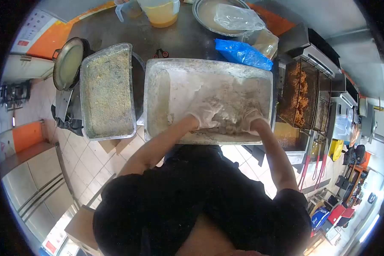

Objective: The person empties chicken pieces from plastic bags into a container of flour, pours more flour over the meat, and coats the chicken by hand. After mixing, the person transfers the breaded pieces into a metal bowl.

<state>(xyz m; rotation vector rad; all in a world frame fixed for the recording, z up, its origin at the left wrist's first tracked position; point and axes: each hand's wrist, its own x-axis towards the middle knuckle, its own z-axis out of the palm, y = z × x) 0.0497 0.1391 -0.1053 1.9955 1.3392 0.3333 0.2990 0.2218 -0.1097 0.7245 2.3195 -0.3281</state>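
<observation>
Flour tray (pixel 158 98) centre frame; left hand (pixel 205 116) and right hand (pixel 252 121) inside, flanking floured pieces (pixel 229 124); grip unclear. Upper-left poster (pixel 35 26) illegible.

Even indoor light, strong fisheye bending, black vignetted corners, slight blur

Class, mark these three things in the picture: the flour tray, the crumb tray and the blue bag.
flour tray (pixel 150 98), head view, on its left inner wall.
crumb tray (pixel 83 94), head view, on its left rim.
blue bag (pixel 243 53), head view, on the middle of the crumpled plastic.
</observation>
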